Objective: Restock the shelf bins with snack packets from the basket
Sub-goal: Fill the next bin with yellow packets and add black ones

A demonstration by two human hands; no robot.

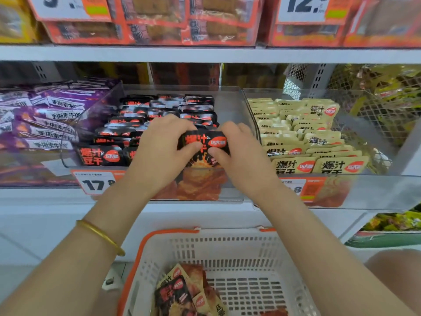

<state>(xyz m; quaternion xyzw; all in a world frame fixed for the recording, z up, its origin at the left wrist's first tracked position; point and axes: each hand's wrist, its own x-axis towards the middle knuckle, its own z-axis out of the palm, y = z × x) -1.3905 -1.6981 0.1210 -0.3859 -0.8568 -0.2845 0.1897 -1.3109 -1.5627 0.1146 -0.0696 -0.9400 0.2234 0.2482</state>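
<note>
Black packet (203, 145) pinched by left hand (164, 142) and right hand (237, 149) together, mid-placing it seems — next, slot it into the clear bin (230, 103) just beyond them.

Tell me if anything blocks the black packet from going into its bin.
Nothing visible does. The left hand and right hand hold the black packet at the open front-right corner of the middle bin.
</note>
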